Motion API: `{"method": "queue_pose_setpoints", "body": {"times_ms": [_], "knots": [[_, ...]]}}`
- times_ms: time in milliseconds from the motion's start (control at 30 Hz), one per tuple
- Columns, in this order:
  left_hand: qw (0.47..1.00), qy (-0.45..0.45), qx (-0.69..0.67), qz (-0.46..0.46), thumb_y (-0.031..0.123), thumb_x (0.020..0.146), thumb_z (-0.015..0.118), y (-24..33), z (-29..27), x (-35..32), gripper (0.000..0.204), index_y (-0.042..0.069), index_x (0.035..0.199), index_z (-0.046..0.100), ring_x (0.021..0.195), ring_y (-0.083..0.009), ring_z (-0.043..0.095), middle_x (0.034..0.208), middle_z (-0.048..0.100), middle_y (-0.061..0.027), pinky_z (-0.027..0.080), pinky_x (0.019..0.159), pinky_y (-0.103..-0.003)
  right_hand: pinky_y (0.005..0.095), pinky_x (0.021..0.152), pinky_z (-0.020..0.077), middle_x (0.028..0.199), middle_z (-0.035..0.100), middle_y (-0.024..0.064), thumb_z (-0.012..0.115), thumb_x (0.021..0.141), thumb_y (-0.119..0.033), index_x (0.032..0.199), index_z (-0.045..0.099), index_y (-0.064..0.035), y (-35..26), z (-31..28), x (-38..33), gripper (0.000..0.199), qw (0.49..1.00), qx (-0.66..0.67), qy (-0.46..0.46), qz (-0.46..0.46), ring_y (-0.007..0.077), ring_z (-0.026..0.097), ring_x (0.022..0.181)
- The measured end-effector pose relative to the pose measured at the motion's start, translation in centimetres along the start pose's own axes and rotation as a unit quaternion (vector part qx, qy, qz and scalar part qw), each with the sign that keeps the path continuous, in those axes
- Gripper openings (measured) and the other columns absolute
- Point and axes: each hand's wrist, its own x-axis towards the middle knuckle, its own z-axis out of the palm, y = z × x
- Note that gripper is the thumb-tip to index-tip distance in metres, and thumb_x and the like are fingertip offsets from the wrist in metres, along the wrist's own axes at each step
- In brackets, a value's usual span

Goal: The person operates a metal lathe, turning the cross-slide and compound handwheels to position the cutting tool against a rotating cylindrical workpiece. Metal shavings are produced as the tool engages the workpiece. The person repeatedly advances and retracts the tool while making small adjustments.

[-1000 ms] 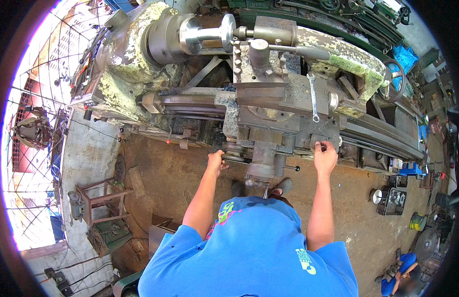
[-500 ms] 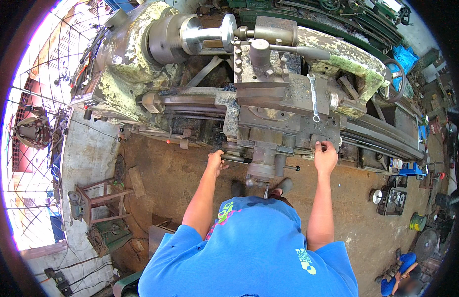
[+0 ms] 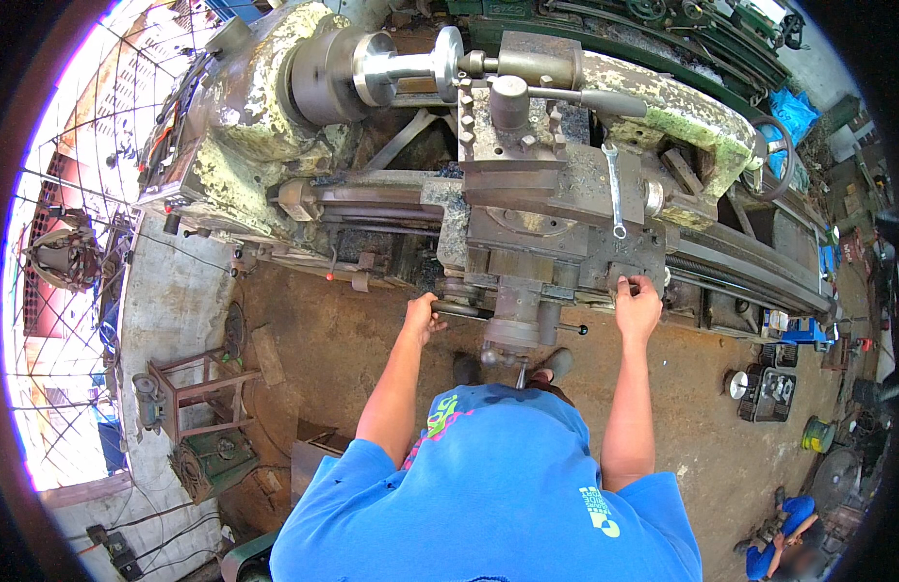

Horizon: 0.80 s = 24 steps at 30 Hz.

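I stand at a metal lathe (image 3: 556, 233) with worn, flaking pale green paint. My left hand (image 3: 423, 318) is closed around the rim of a handwheel (image 3: 461, 309) on the front of the carriage. My right hand (image 3: 638, 308) rests at the carriage's front right edge, its fingertips pinched together; what lies between them is hidden. Just beyond it, a combination wrench (image 3: 615, 192) lies on the carriage. At the far left, the chuck (image 3: 323, 78) holds a shiny flanged workpiece (image 3: 407, 66), its right end against the tailstock centre. The tool post (image 3: 509, 116) stands beside the workpiece.
A lever with a black knob (image 3: 582, 330) sticks out between my hands. Metal chips lie over the carriage. To the left are a bench grinder (image 3: 148, 401) and a wooden stand (image 3: 207, 388). Black crates (image 3: 768, 393) stand at right; a person in blue (image 3: 784, 543) sits at lower right.
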Motion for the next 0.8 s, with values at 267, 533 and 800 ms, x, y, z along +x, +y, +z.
{"method": "queue_pose_setpoints", "body": {"times_ms": [267,533,800], "knots": [[1.000,-0.006,-0.004,-0.002,0.025,0.089,0.056,0.13,-0.05,-0.13,0.024,0.006,0.074,0.052,0.041,-0.0139,0.039,0.050,0.042,0.0010,0.055,0.067,-0.043,0.0400,0.068,0.0524,0.075,0.070,0.0148,0.072,0.082,-0.026,0.092,0.071,-0.0040,0.03,0.06,0.01,0.024,1.000,0.009,0.003,-0.005,0.0309,0.069,0.069],[1.000,-0.009,-0.002,-0.011,0.025,0.090,0.054,0.30,-0.17,-0.16,0.025,0.007,0.074,0.051,0.042,-0.0136,0.038,0.051,0.041,0.0011,0.055,0.067,-0.043,0.0389,0.068,0.0525,0.075,0.070,0.0145,0.072,0.082,-0.026,0.092,0.071,-0.0035,-0.01,-0.06,0.05,0.024,1.000,0.005,-0.006,0.004,0.0299,0.069,0.069],[1.000,0.006,-0.009,-0.018,0.024,0.090,0.055,0.26,-0.20,0.02,0.021,0.007,0.079,0.052,0.042,-0.0132,0.038,0.053,0.040,0.0012,0.055,0.069,-0.045,0.0395,0.068,0.0524,0.076,0.071,0.0160,0.071,0.082,-0.026,0.094,0.071,-0.0032,0.23,0.06,0.08,0.025,1.000,0.021,-0.007,0.007,0.0311,0.069,0.070]]}}
